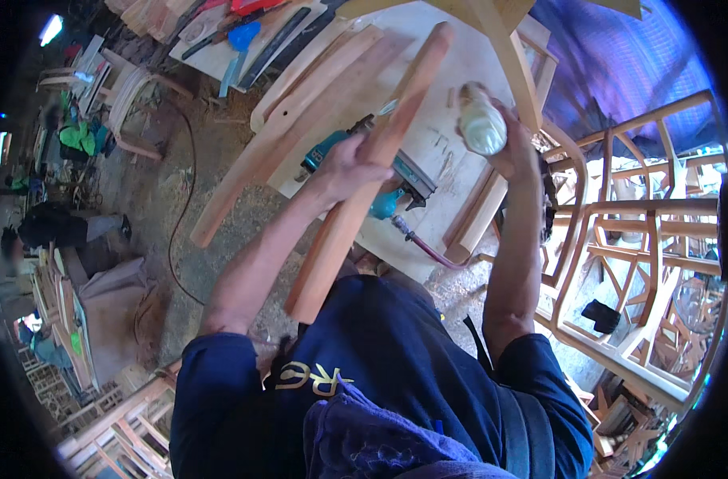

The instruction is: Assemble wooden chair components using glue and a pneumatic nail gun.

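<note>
My left hand (350, 169) is closed round a long, slightly curved wooden piece (404, 104). It slants across in front of me, its near end by my shirt. My right hand (514, 152) grips a pale, whitish-green plastic bottle (484, 129), held to the right of the wood over the worktop. Whatever is inside the bottle cannot be made out. Under the wooden piece lies a teal and black nail gun (416, 182), partly hidden by it and by my left hand. A reddish hose (432, 253) runs from the nail gun's fitting.
Several shaped boards (316, 76) lie along the worktop's (384, 239) left side. More wood (477, 209) rests at its right edge. Wooden frames (659, 227) stand close on my right. A dark hose (190, 184) trails over the floor at left. Another person (69, 227) is farther left.
</note>
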The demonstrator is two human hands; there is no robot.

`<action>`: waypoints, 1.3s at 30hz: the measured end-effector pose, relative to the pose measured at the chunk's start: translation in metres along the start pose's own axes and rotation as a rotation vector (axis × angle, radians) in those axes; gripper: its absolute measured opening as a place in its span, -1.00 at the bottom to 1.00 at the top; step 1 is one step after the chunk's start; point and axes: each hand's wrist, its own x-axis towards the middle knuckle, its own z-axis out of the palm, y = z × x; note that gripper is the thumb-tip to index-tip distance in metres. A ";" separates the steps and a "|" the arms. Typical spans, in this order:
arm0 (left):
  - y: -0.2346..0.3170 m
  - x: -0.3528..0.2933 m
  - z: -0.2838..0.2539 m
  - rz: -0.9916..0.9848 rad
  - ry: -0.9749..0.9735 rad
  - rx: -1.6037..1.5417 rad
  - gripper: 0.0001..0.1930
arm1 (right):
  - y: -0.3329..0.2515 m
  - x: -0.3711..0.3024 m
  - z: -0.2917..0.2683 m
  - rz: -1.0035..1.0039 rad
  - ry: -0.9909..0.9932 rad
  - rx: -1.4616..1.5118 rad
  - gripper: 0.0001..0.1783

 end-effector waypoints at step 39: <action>-0.037 -0.141 -0.141 0.032 -0.376 -0.152 -0.30 | 0.049 -0.080 0.190 -0.346 -0.122 -0.391 -0.31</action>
